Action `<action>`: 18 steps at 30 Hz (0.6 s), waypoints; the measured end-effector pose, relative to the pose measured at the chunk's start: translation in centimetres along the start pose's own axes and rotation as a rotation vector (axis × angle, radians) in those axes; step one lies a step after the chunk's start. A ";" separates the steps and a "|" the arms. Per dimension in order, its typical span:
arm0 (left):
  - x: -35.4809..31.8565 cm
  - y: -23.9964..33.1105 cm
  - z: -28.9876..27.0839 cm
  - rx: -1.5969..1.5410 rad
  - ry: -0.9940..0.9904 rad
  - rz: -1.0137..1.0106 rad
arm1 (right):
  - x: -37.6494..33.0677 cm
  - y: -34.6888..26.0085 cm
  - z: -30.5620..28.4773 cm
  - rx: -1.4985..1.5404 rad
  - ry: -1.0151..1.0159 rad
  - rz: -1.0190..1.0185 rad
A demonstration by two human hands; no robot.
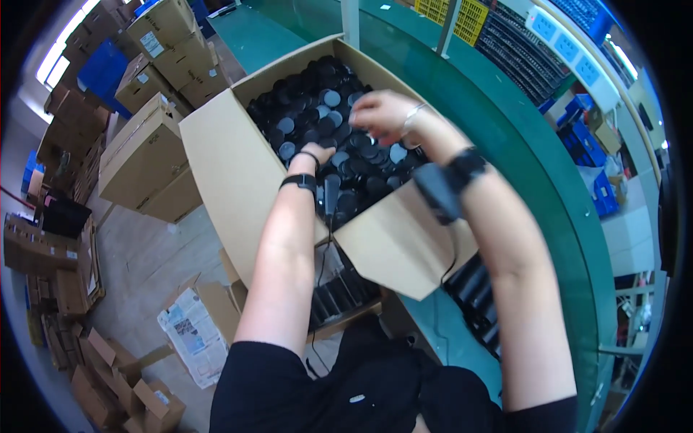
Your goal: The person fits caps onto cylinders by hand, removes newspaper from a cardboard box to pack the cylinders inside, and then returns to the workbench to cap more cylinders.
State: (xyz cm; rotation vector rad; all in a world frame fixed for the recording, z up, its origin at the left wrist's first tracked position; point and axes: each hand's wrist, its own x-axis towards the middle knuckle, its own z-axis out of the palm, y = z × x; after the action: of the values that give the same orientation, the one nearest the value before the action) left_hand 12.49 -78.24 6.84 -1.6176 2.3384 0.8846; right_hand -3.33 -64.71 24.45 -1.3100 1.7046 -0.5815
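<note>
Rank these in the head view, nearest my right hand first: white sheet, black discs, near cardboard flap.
1. Black discs: just below the right hand.
2. Near cardboard flap: lower in the picture, toward you.
3. White sheet: lower left, farthest.

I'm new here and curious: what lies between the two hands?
The head view shows dark discs between left hand and right hand, inside the box.

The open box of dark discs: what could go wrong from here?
The left hand, down among the loose discs, might flick some out of the box. The cable hanging by the right wrist passes in front of a flap and could snag on it.
</note>
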 end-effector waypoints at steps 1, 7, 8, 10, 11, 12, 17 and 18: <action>1.8 -0.3 0.9 0.033 -0.013 -0.001 | 4.3 3.1 0.6 -0.165 -0.070 0.072; 9.0 -9.6 4.6 0.062 -0.028 -0.306 | 12.1 7.7 8.8 -0.500 -0.411 0.513; 10.3 -10.2 4.7 0.063 -0.079 -0.314 | 12.9 8.9 10.0 -0.494 -0.423 0.527; 6.4 -2.2 7.7 0.006 -0.201 -0.282 | 8.9 12.8 3.3 -0.077 -0.743 0.264; 4.1 3.1 3.7 -0.035 -0.224 -0.295 | 8.3 13.7 1.8 -0.069 -0.710 0.297; 4.7 0.0 3.7 -0.032 -0.213 -0.340 | 9.8 12.8 4.1 -0.122 -0.683 0.342; 7.8 -2.4 5.4 -0.151 -0.376 -0.165 | 15.7 16.7 10.7 -0.347 -0.387 0.713; 8.1 -2.8 5.8 -0.183 -0.367 -0.128 | 16.3 17.3 11.0 -0.345 -0.391 0.709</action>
State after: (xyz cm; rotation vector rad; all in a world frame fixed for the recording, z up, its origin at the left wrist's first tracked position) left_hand 10.60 -82.15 -2.52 -1.4938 1.9332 1.2736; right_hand -3.77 -72.57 -0.50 -0.8623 1.8161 0.3685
